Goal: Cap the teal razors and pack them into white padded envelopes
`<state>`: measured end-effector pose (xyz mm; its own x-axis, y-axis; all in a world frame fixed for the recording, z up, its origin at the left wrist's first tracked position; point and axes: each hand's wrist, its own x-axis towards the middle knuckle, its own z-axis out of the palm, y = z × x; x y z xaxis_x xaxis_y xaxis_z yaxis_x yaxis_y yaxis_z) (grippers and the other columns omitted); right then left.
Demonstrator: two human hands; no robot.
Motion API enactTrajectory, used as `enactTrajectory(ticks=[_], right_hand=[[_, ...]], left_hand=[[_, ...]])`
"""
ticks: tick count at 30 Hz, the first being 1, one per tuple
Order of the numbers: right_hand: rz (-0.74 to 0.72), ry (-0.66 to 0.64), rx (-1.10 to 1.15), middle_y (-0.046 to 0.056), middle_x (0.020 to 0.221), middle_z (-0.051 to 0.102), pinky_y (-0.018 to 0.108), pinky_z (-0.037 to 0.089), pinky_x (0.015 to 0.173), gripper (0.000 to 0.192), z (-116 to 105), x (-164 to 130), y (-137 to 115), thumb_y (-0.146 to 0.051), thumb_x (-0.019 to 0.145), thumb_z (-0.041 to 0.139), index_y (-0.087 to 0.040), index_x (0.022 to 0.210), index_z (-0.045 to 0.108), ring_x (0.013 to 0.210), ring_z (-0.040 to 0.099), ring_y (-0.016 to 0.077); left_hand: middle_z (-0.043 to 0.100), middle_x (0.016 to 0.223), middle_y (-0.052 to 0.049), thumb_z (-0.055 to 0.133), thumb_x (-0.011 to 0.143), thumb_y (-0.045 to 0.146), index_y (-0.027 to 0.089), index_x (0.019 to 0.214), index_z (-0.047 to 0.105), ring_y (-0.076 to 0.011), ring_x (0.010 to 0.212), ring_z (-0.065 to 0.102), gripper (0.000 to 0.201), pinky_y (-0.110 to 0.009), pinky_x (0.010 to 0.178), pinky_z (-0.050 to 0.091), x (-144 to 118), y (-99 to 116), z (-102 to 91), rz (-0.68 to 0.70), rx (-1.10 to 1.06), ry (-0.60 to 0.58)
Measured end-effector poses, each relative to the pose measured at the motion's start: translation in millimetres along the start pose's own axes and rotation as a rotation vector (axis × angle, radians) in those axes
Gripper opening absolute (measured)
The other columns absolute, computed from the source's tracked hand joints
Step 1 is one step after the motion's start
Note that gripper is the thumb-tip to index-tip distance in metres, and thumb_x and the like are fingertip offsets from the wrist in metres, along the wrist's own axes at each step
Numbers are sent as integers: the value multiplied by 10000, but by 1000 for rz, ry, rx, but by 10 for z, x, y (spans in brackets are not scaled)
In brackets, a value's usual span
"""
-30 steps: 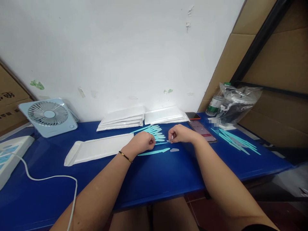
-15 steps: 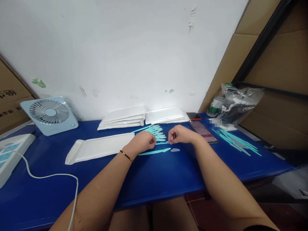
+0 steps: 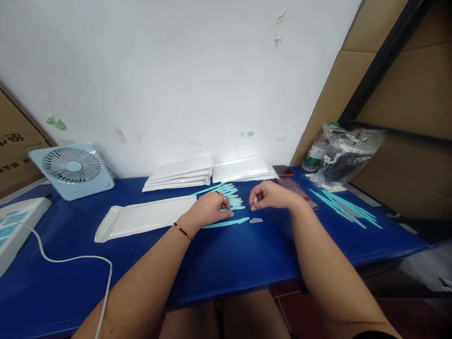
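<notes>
My left hand (image 3: 214, 207) hovers over the near end of a fanned row of turquoise eyebrow razors (image 3: 233, 192). Its thumb stands slightly apart from its curled fingers, and I make out nothing between them. To the right, my right hand (image 3: 266, 195) pinches a small translucent piece (image 3: 255, 200), seemingly a blade cap. Nearer me lies a single turquoise razor (image 3: 226, 222), its notched end pointing right. Beside that end rests a clear blade cap (image 3: 256, 220). A long white padded envelope (image 3: 151, 215) lies flat left of my left hand.
White padded envelopes (image 3: 178, 172) are stacked by the wall, with another pile (image 3: 243, 169) alongside. Two phones (image 3: 284, 170) lie behind my right hand. More razors (image 3: 346, 209), a bottle (image 3: 315, 157), a blue fan (image 3: 73, 167) and a power strip (image 3: 24, 223) with cable flank the work area.
My hands have drawn apart slightly. The left thumb has parted from its fingers, and the right hand has moved a little to the right with the small translucent piece.
</notes>
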<state>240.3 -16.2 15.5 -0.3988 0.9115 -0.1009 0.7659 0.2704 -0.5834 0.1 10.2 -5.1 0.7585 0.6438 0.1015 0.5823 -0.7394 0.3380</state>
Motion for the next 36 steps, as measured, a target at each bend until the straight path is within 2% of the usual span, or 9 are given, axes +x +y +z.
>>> enactTrajectory(ticks=[3, 5, 7, 16, 21, 26, 29, 36], right_hand=[[8, -212, -58, -11, 639, 645, 204, 383, 516, 290, -25, -40, -4, -359, 524, 776, -175, 741, 720, 581, 554, 123], [7, -250, -87, -16, 627, 641, 203, 378, 503, 277, 17, -9, -1, -336, 500, 784, -175, 715, 719, 567, 552, 120], [0, -233, -100, -15, 616, 642, 205, 379, 502, 252, 65, 36, 7, -336, 522, 769, -177, 712, 724, 564, 556, 122], [-55, -151, -1, -2, 673, 662, 204, 409, 545, 274, 124, 82, 8, -337, 557, 744, -172, 772, 707, 616, 589, 131], [66, -263, 53, -2, 604, 648, 210, 412, 516, 217, 71, 44, 52, -346, 597, 709, -166, 718, 694, 542, 568, 122], [92, -195, -10, -4, 629, 657, 207, 426, 524, 292, 17, 32, 124, -345, 539, 754, -179, 773, 698, 578, 593, 134], [112, -208, 10, -2, 602, 645, 206, 431, 494, 245, 40, 41, 120, -318, 554, 739, -172, 746, 694, 544, 588, 131], [-14, -187, 112, 1, 587, 646, 188, 434, 474, 162, 196, 121, 20, -260, 591, 704, -151, 710, 700, 497, 579, 112]], left_hand=[[674, 782, -6, 668, 694, 416, 207, 815, 685, -144, 702, 594, 242, -214, 549, 384, -32, 59, -29, -2, -51, -138], [680, 748, 2, 662, 701, 341, 208, 778, 685, -133, 668, 594, 156, -208, 529, 374, -32, 72, -27, -24, -57, -170], [683, 723, 5, 647, 713, 300, 208, 755, 686, -130, 653, 598, 108, -206, 529, 374, -17, 66, -15, -40, -70, -180], [690, 742, -1, 650, 710, 316, 205, 779, 692, -135, 665, 605, 137, -206, 543, 391, 9, 33, 23, -54, -108, -153], [686, 740, 4, 655, 702, 314, 205, 769, 689, -129, 652, 599, 132, -204, 530, 383, 0, 40, 22, -67, -114, -146], [681, 729, 7, 654, 701, 313, 206, 761, 688, -126, 641, 591, 127, -205, 521, 378, -2, 43, 16, -72, -124, -152], [681, 729, 6, 655, 704, 315, 206, 764, 690, -128, 642, 589, 129, -205, 521, 373, 0, 44, 14, -68, -123, -151], [681, 738, 8, 660, 712, 275, 211, 779, 693, -139, 688, 595, 98, -210, 564, 385, 41, 28, 80, -41, -99, -143]])
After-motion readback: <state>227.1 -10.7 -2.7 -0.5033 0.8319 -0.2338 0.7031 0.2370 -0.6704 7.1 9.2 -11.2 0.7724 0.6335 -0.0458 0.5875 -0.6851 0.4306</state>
